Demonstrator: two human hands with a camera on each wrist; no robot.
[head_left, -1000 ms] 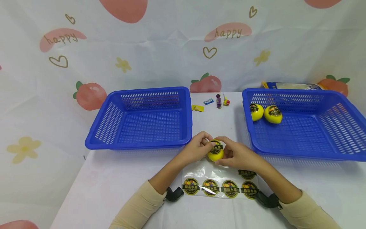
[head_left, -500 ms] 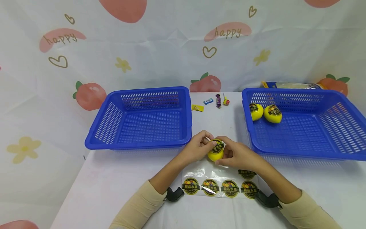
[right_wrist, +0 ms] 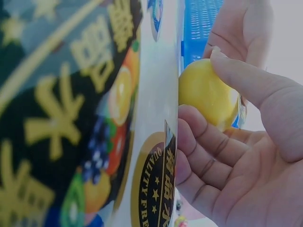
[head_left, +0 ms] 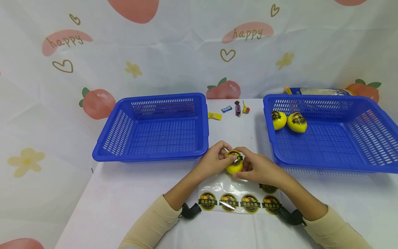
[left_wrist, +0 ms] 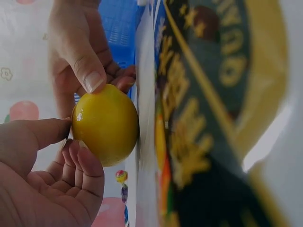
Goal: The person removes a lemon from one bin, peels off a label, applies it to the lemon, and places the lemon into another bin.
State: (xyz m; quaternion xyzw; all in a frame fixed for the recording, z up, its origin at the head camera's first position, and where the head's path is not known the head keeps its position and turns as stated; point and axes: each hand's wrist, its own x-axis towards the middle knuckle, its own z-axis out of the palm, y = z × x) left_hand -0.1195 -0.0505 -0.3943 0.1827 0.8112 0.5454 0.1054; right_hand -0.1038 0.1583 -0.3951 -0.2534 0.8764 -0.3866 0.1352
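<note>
In the head view a yellow lemon [head_left: 234, 169] sits between both hands at the middle of the table. A round black-and-gold fruit sticker [head_left: 235, 159] lies on its upper face. My left hand [head_left: 214, 160] presses its thumb on the sticker, its fingers curled at the lemon's left side. From the right, my right hand [head_left: 261, 168] holds the lemon between thumb and curled fingers. The left wrist view shows the lemon [left_wrist: 106, 127] with thumbs on it from both hands; the right wrist view shows its bare yellow side [right_wrist: 206, 90]. A glossy sticker sheet [head_left: 231, 185] lies just below the hands.
A blue basket [head_left: 152, 158] stands at left. Another blue basket [head_left: 335, 167] at right contains two stickered lemons [head_left: 296, 124]. Wrapped sweets [head_left: 237, 109] and a lollipop [head_left: 246, 109] lie at the back. A blue-and-yellow packet [head_left: 320, 91] is behind the right basket.
My left thumb has shifted slightly right across the sticker, uncovering more of its upper picture. Both hands keep their hold on the lemon. The head view has tilted a little downward.
</note>
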